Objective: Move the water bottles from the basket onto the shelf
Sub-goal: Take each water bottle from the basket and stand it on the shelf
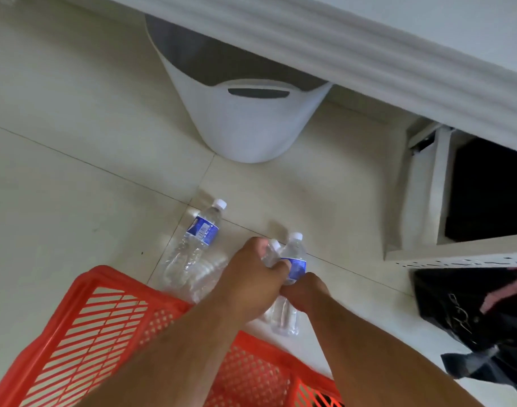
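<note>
A red plastic basket (104, 324) sits on the tiled floor at the lower left. Beyond its far rim lie clear water bottles with blue labels and white caps: one (200, 233) lies alone to the left, another (204, 274) lies partly under my left arm. My left hand (251, 277) grips a bottle (270, 255) near its neck. My right hand (305, 292) grips a blue-labelled bottle (295, 259) around its middle. Both hands are close together, just past the basket. A white shelf unit (433, 183) with a dark opening stands at the right.
A white laundry tub (245, 124) stands on the floor ahead, half under a white ledge (339, 45). A black plastic bag (471, 312) lies at the right, below the shelf unit. Pale floor tiles spread to the left.
</note>
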`<action>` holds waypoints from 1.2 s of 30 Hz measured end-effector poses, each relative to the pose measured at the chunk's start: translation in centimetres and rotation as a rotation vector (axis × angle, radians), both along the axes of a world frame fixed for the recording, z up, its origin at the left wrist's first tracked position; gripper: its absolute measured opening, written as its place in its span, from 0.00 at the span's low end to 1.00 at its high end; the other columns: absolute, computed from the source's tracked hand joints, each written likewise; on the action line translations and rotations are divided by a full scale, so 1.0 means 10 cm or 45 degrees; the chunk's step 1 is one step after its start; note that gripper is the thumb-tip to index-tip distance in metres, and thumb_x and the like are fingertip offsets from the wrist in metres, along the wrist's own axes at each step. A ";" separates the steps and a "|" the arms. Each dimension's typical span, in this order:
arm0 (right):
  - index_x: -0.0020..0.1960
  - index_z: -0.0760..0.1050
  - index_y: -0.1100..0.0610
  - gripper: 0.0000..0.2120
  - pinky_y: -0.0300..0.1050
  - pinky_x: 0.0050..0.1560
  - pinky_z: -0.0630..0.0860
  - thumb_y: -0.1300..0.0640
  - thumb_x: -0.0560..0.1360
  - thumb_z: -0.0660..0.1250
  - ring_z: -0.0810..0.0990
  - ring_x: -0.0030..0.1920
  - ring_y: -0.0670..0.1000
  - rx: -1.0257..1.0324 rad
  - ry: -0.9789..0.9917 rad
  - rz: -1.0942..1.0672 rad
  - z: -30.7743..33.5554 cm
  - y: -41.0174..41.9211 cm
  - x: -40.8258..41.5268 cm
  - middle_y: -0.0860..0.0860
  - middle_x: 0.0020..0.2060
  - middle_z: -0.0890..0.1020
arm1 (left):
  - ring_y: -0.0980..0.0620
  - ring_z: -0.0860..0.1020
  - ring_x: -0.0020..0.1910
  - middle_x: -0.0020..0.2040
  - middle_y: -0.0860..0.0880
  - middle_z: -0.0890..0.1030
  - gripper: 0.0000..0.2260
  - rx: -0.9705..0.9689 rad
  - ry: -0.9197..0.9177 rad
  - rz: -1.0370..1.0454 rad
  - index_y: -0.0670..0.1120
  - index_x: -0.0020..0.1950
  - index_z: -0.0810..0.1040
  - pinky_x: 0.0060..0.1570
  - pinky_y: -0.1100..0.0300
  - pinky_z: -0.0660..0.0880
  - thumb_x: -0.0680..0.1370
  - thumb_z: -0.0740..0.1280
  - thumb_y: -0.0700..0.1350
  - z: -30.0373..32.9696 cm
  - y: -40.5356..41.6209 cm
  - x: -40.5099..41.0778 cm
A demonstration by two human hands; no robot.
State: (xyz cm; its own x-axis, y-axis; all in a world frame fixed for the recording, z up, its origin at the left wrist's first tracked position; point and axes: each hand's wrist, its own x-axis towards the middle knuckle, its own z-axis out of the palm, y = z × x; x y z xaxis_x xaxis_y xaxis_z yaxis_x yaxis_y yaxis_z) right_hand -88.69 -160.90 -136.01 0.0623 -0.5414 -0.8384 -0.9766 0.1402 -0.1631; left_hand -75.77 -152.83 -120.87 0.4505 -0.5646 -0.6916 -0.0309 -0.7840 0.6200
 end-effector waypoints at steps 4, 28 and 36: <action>0.41 0.74 0.52 0.15 0.42 0.35 0.71 0.43 0.69 0.74 0.78 0.34 0.50 -0.047 0.034 -0.012 0.07 -0.05 0.01 0.49 0.34 0.79 | 0.56 0.76 0.56 0.58 0.58 0.73 0.23 -0.025 0.025 0.015 0.54 0.72 0.69 0.52 0.63 0.69 0.77 0.68 0.53 0.13 -0.04 0.01; 0.43 0.80 0.50 0.14 0.43 0.37 0.78 0.41 0.66 0.75 0.84 0.37 0.48 -0.349 -0.313 0.163 6.87 1.23 -0.18 0.48 0.36 0.84 | 0.54 0.76 0.61 0.65 0.55 0.76 0.25 -0.175 -0.076 0.039 0.52 0.70 0.72 0.59 0.58 0.71 0.75 0.70 0.57 5.78 1.81 0.26; 0.47 0.81 0.47 0.13 0.49 0.49 0.84 0.43 0.66 0.76 0.86 0.41 0.47 -0.497 -0.645 -0.084 8.18 2.10 -0.13 0.45 0.39 0.87 | 0.54 0.74 0.65 0.69 0.52 0.75 0.24 -0.384 -0.204 -0.132 0.50 0.72 0.71 0.58 0.63 0.66 0.77 0.69 0.52 7.05 2.20 0.54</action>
State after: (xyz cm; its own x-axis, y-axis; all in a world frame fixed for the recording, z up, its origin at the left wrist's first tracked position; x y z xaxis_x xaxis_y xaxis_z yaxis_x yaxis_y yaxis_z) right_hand -89.99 -139.86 -54.24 0.3554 -0.8168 -0.4543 -0.7563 0.0343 -0.6534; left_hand -70.36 -130.78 -50.42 0.4697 -0.7809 -0.4119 -0.2161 -0.5541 0.8039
